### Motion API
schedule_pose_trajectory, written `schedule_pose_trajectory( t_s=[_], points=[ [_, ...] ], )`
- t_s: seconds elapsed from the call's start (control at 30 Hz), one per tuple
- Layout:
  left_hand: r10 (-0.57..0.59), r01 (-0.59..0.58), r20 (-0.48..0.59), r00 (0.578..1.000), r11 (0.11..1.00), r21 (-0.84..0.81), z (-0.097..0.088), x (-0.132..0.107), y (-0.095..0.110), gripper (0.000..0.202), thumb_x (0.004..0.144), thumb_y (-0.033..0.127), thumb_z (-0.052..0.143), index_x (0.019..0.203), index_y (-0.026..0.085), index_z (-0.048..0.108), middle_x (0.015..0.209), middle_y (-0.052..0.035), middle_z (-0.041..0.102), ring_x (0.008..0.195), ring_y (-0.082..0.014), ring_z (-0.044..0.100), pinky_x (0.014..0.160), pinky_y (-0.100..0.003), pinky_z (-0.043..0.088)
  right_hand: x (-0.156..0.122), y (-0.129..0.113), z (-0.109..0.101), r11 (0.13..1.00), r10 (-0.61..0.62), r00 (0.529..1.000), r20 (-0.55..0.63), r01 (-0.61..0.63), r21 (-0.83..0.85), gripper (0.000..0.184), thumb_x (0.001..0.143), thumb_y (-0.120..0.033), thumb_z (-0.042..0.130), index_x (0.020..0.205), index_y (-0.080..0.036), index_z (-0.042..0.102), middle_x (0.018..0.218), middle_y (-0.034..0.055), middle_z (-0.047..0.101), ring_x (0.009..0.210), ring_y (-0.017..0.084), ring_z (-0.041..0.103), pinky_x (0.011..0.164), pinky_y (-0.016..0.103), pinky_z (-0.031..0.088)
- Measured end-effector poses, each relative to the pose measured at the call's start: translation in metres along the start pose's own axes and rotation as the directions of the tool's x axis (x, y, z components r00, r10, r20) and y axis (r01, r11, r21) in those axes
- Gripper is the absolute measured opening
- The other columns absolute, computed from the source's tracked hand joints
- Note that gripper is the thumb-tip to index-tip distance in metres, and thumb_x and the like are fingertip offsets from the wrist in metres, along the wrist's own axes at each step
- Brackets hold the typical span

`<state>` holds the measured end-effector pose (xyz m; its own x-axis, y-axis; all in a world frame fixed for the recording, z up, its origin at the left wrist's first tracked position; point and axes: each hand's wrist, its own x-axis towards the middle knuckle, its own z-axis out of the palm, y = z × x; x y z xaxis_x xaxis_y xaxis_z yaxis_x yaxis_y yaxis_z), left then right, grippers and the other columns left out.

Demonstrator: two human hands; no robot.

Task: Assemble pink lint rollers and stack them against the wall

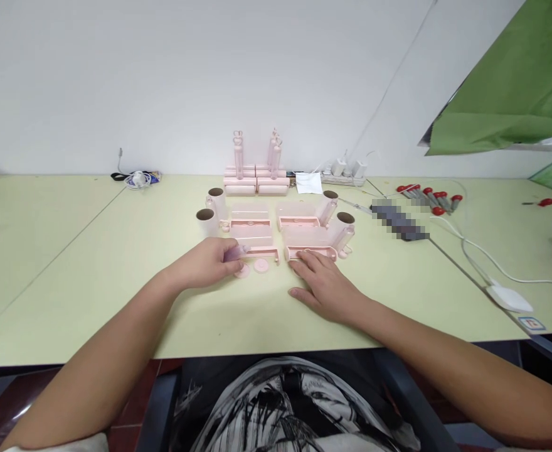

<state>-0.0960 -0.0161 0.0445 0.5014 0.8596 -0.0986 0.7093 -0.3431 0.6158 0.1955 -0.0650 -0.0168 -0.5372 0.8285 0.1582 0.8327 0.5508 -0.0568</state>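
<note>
My left hand (210, 262) is closed round a small translucent, purplish tube-like piece (234, 252), partly hidden by my fingers. Its fingertips rest by a round pink disc (243, 271), with a second pink disc (261, 266) just to the right. Beside that hand lies an open pink case base (269, 252). My right hand (320, 285) lies with fingers spread over the front edge of another pink case base (311, 253). Under those fingers something small and round shows only in part. Clear lids (252, 235) lie behind the bases.
Paper rolls (206, 221) stand left and right of the cases, with clear pink tubes (344, 240) beside the right ones. Pink cases (273, 186) with upright tubes are stacked at the wall. A power strip (344, 179), red-handled tools (438, 201), a blurred dark object (401, 221) and white cable (487, 251) lie right.
</note>
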Motion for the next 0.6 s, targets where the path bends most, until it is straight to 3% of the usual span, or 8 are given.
schedule_pose_trajectory(
  t_s=[0.6],
  points=[
    [0.031,-0.03,-0.035,0.999,0.999,0.031,0.002,0.0,-0.002,0.023,0.082,0.038,0.055,0.072,0.02,0.046,0.068,0.0019,0.052,0.062,-0.0141,0.047,0.056,-0.026,0.033,0.016,0.007,0.0,1.0,-0.007,1.0,-0.01,0.006,-0.007,0.052,0.095,-0.045,0.049,0.132,-0.011,0.056,0.137,0.0223,0.051,0.127,0.038,0.043,0.103,0.056,0.038]
  ],
)
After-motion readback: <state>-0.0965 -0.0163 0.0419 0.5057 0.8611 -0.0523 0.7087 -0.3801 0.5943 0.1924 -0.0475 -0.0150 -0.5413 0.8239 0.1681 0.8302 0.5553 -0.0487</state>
